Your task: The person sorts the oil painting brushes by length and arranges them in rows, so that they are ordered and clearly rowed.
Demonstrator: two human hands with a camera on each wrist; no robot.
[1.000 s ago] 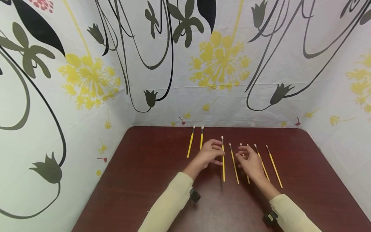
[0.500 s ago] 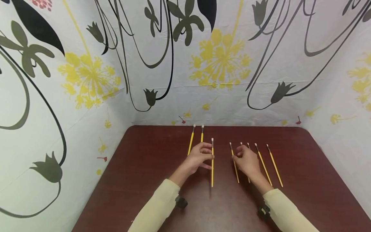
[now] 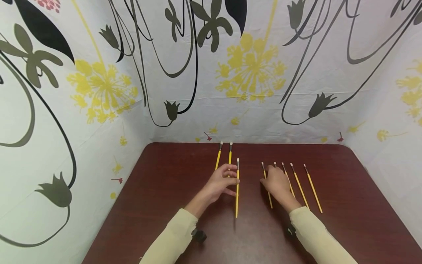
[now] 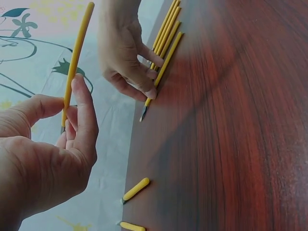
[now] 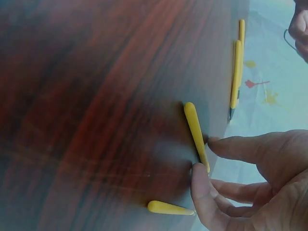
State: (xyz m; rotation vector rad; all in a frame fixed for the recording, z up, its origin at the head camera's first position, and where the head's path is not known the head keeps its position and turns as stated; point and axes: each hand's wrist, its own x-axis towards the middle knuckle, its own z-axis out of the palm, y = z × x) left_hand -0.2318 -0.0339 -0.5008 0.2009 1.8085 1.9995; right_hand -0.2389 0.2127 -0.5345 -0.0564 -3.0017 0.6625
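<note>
My left hand (image 3: pixel 219 185) pinches a yellow-handled paintbrush (image 3: pixel 237 198) between thumb and fingers, holding it above the table. The left wrist view shows this paintbrush (image 4: pixel 72 65) with its handle end up and its bristles hidden behind the fingers. My right hand (image 3: pixel 278 183) is down at the row on the right, thumb and index finger on either side of a paintbrush (image 5: pixel 194 125) lying on the table. Its fingers cover part of the neighbouring brushes. Two more paintbrushes (image 3: pixel 218 157) lie at the back, left of centre, partly behind my left hand.
Several yellow paintbrushes, among them the rightmost brush (image 3: pixel 313 189), lie side by side on the dark red-brown table (image 3: pixel 158 205), bristles toward the back. A white cloth (image 3: pixel 204 110) with printed flowers stands behind and along both sides.
My left hand has carried its paintbrush left, away from the row, and slightly toward me. My right hand has shifted left and closed in on the row's leftmost brush.
</note>
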